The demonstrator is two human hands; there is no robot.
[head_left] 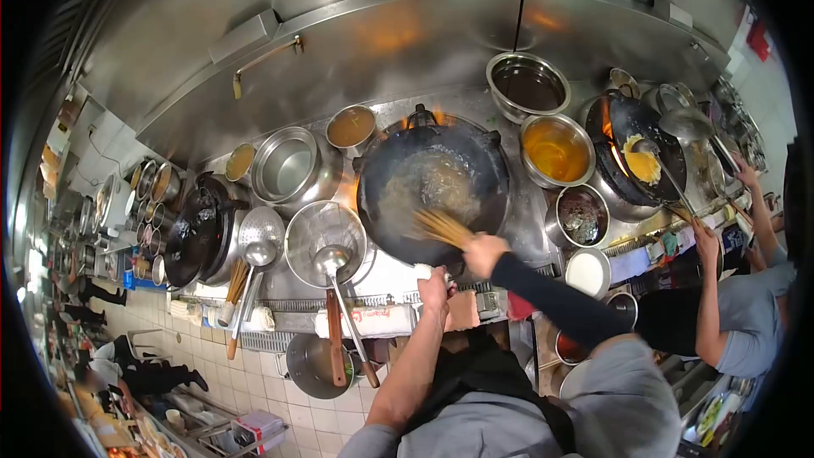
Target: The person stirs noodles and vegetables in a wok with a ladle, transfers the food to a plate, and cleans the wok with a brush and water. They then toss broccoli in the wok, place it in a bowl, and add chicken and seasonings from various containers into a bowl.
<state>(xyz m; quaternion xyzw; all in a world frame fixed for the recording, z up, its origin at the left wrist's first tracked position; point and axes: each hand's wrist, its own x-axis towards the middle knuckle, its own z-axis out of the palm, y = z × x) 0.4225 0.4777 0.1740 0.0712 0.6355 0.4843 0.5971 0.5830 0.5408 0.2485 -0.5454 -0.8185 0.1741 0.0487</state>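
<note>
My right hand (485, 254) is wrapped round a bamboo wok brush (443, 227), its bristles blurred over the near side of a large black wok (487, 161). Cloudy water (432, 180) swirls in the wok, and flame shows at its far rim. At the wok's near edge, my left hand (434, 288) is closed on a folded white cloth (423, 271); whether it also grips the wok's handle is hidden. A wire strainer (307, 233) with a ladle (331, 260) on it lies to the left of my left hand.
A pot of water (288, 165) and a bowl of brown liquid (352, 127) stand left. On the right are bowls of dark liquid (530, 85) and yellow oil (555, 153). Beyond them, a co-worker's hand (706, 242) works at another flaming wok (657, 131).
</note>
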